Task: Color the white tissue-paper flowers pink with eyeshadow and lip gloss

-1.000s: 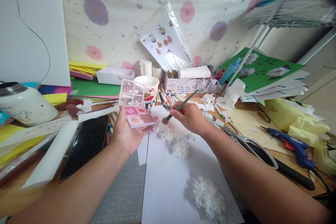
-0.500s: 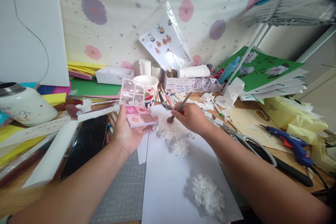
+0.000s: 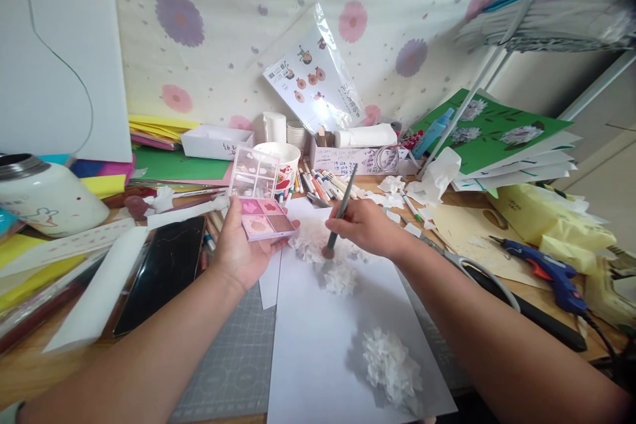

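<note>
The brush (image 3: 344, 196) is gripped by the right hand (image 3: 368, 226), bristles (image 3: 328, 252) down at the ruffled white cluster (image 3: 307, 248) between the hands, contact unclear. The left hand (image 3: 241, 248) holds the open palette (image 3: 269, 218) beside it. A second cluster (image 3: 391, 364) lies on the white sheet (image 3: 315, 344), below both hands.

Sheet (image 3: 318, 344) on the cutting mat (image 3: 228, 358), mid-bench (image 3: 30, 374), between phone and scissors.
One paper cluster (image 3: 392, 371) lies at the sheet's near right; further ruffles (image 3: 341, 278) lie at its far end, by the brush (image 3: 344, 202) in the right hand (image 3: 365, 228). Left of these, the left hand (image 3: 243, 252) holds the palette (image 3: 268, 225). The phone (image 3: 161, 278) lies farther left, the glue gun (image 3: 551, 271) right of the scissors (image 3: 489, 278), markers (image 3: 322, 185) behind the sheet.
</note>
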`<state>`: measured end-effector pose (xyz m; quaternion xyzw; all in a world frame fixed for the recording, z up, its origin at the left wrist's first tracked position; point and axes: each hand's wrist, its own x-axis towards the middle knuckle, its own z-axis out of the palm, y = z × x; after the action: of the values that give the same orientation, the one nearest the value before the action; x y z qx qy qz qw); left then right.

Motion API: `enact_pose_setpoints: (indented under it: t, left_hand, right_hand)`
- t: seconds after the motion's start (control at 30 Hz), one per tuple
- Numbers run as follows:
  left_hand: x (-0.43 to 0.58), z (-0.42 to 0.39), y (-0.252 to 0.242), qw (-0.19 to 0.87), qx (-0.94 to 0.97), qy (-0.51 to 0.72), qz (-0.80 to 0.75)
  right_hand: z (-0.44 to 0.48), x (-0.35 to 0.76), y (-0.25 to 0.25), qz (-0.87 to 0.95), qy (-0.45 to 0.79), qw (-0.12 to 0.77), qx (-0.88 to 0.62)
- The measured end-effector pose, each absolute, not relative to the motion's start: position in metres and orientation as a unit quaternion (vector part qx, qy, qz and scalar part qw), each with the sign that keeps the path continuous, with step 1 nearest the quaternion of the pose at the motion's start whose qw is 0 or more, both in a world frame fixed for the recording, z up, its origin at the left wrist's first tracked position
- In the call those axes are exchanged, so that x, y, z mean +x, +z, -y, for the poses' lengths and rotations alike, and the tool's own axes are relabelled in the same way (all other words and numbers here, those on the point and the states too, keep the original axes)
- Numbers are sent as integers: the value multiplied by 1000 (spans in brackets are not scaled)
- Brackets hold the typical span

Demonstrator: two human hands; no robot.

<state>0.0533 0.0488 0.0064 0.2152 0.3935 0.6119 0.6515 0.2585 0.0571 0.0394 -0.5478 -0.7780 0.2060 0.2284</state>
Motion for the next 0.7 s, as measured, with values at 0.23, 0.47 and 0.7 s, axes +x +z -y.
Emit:
enact_pose_setpoints:
  t: [0.23,0.47,0.7]
  left_hand:
    - [53,-50,6,653,215,611,-392]
    - [53,-49,5,652,217,614,-388]
    - [52,-48,7,659,237,622,-351]
  right_hand:
    - [-61,257,36,766,189,250,-561]
    - [-61,252,33,775,209,264,-534]
    - [-61,255,34,738,271,326,-525]
